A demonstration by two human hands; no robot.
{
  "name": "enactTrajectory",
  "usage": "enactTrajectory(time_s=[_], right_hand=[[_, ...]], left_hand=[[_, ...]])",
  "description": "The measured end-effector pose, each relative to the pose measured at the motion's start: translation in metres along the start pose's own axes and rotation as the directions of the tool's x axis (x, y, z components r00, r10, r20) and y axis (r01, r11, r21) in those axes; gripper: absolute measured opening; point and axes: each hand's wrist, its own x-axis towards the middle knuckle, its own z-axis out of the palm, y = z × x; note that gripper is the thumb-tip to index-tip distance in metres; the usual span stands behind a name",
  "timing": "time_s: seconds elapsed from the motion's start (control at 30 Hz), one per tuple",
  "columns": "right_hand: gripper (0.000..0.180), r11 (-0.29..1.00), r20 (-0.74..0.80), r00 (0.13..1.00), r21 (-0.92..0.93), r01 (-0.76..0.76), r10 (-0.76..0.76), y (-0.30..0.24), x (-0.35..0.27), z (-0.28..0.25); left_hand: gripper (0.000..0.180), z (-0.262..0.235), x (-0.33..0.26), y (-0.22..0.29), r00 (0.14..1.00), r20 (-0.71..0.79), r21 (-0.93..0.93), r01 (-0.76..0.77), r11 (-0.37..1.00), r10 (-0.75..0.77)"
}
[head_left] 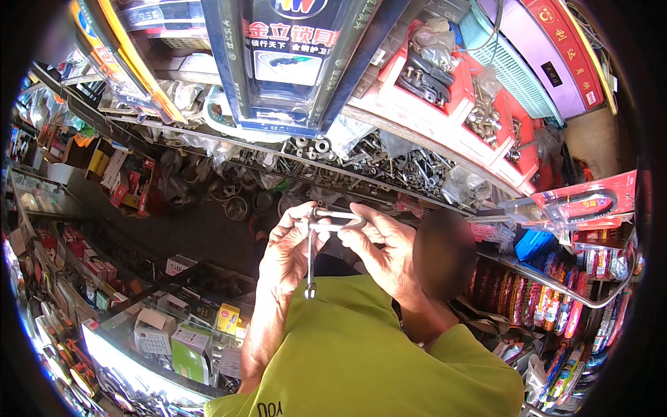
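U-shaped metal shackle (338, 221) clamped at both ends by fingers (300, 224) of a yellow-green-shirted person's two hands (288, 254), raised before that person's chest. Thin rod (310, 267) hung straight below shackle. Seemingly mid-fitting; next called for steady grip, rod turned carefully. Bolt bins (389, 167) above shackle. Wearer's own hands unseen.

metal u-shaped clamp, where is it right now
In the head view the metal clamp sits centre frame, gripped between the left hand and the right hand, just below the bolt bins.
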Motion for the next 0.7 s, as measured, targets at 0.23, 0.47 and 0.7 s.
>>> enactTrajectory(time_s=[0.23, 0.47, 0.7], right_hand=[[0.014, 0.979, -0.088, 0.995, -0.193, -0.072, 0.056, 0.003, 0.010, -0.010], [0.040, 0.975, -0.200, 0.964, 0.173, -0.140, 0.173, 0.008, 0.010, -0.007], [0.043, 0.966, 0.026, 0.993, 0.229, -0.120, 0.117, 0.012, 0.004, -0.021]], left_hand=[[0.024, -0.002, 0.000, -0.001, 0.998, 0.046, 0.056, 0.033, 0.998, -0.035], [0.025, 0.000, -0.002, -0.003, 0.996, 0.072, 0.113, 0.043, 0.993, -0.051], [0.028, -0.002, -0.001, 0.001, 0.996, 0.082, 0.093, 0.034, 0.995, -0.042]])
